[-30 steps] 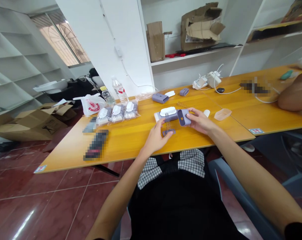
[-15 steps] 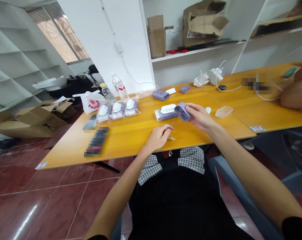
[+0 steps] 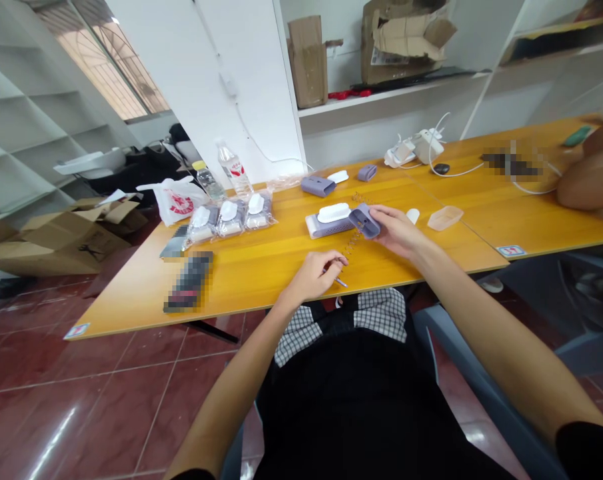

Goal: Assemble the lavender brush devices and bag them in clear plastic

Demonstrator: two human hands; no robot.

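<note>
purple casing (image 3: 365, 221) lifted off table, coiled spring (image 3: 352, 242) dangling below

A second ago the left hand (image 3: 314, 275) was up beside the brush (image 3: 334, 213), steadying an upright spring (image 3: 352, 241); now it is nearer the table edge, pinching the spring's low end. The right hand (image 3: 398, 231) has lifted the purple housing (image 3: 364, 221) beside the brush, and the spring stretches slanting between the hands.
</note>
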